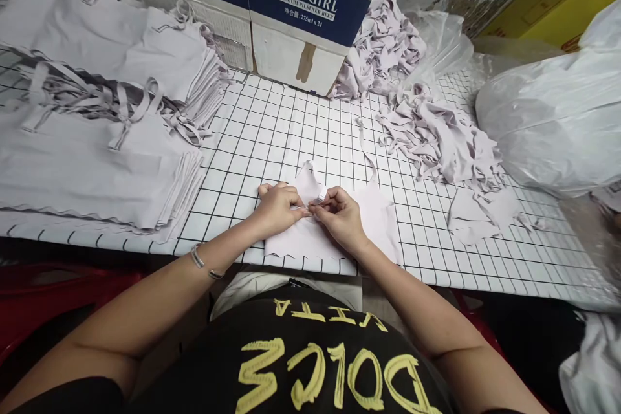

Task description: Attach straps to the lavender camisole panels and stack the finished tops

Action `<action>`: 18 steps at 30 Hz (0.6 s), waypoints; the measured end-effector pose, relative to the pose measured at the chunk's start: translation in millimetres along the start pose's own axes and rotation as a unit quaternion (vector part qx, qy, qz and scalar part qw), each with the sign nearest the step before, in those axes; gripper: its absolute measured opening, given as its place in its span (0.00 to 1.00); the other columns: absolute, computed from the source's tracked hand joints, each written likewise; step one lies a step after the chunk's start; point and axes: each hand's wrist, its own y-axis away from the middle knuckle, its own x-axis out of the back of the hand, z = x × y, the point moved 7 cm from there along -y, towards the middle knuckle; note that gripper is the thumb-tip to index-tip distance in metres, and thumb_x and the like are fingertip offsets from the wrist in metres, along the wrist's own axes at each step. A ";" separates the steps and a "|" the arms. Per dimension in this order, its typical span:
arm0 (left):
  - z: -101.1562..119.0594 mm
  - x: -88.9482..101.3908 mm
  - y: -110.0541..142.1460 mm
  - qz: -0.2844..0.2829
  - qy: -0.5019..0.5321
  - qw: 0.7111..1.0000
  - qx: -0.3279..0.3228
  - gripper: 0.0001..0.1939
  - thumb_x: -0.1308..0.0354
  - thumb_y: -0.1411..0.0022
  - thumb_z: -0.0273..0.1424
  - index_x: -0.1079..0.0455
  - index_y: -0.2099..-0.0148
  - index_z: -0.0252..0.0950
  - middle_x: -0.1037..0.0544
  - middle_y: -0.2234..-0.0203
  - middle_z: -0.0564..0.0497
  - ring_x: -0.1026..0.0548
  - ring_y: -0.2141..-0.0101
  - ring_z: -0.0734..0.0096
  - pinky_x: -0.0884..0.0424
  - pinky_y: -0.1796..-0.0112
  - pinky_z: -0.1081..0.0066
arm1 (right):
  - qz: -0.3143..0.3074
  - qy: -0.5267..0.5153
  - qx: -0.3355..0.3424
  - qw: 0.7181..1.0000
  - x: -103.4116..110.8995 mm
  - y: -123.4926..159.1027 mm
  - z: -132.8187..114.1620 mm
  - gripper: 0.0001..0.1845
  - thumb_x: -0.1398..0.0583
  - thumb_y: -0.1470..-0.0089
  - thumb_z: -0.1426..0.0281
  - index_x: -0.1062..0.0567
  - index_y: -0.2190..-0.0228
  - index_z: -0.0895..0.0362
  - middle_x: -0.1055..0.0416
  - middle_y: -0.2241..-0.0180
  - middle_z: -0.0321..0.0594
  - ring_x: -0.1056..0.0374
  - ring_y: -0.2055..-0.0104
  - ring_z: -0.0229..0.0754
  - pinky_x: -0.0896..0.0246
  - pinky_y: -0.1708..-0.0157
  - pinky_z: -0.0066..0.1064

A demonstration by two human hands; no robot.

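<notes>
A pale pink camisole top (310,240) lies flat on the checked tablecloth in front of me, its hem near the table's front edge. My left hand (279,210) is closed, thumb and forefinger pinching the garment's upper edge. Right beside it, my right hand (341,217) also pinches the fabric there, close to a small folded piece of strap. The two sets of fingertips almost meet. One thin strap (367,154) trails away from the garment toward the back of the table. What exactly lies between the fingertips is too small to make out.
Neat stacks of similar tops (87,168) with straps lie at left. Blue and white beer cartons (301,6) stand at the back. A loose heap of pale garments (441,136) spreads at right, beside a large clear plastic bag (553,110). A red stool (63,291) is below the table.
</notes>
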 end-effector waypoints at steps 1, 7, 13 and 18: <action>0.3 -0.5 0.6 -0.003 -0.008 1.000 -0.001 0.13 0.40 0.41 0.39 0.28 0.74 0.38 0.21 0.69 0.54 0.32 0.58 0.61 0.52 0.53 0.55 | -0.009 0.012 -0.007 1.000 1.4 -1.0 -0.4 0.13 0.33 0.57 0.69 0.33 0.73 0.54 0.33 0.75 0.31 0.37 0.74 0.34 0.40 0.73 0.28; 21.3 -5.2 39.8 0.078 -0.192 0.972 -0.111 0.13 0.44 0.35 0.37 0.30 0.51 0.38 0.27 0.49 0.43 0.35 0.48 0.53 0.52 0.45 0.51 | -0.120 -0.078 -0.119 0.982 -2.2 -18.1 -11.2 0.16 0.33 0.62 0.75 0.32 0.69 0.56 0.27 0.71 0.35 0.34 0.72 0.36 0.38 0.71 0.29; 20.0 -45.3 83.6 -0.058 -0.258 0.930 -0.256 0.29 0.59 0.30 0.48 0.49 0.32 0.44 0.48 0.33 0.51 0.53 0.33 0.58 0.64 0.37 0.52 | -0.153 -0.248 -0.240 0.926 -14.7 -95.9 -30.1 0.10 0.37 0.54 0.76 0.34 0.70 0.57 0.23 0.66 0.46 0.27 0.64 0.44 0.30 0.61 0.39; 16.4 -43.6 81.0 -0.083 -0.282 0.923 -0.249 0.33 0.61 0.32 0.52 0.54 0.30 0.46 0.52 0.32 0.52 0.55 0.33 0.55 0.63 0.37 0.50 | -0.150 -0.143 -0.290 0.934 -19.4 -158.7 -26.6 0.13 0.37 0.54 0.79 0.35 0.68 0.57 0.23 0.67 0.50 0.25 0.67 0.44 0.29 0.69 0.36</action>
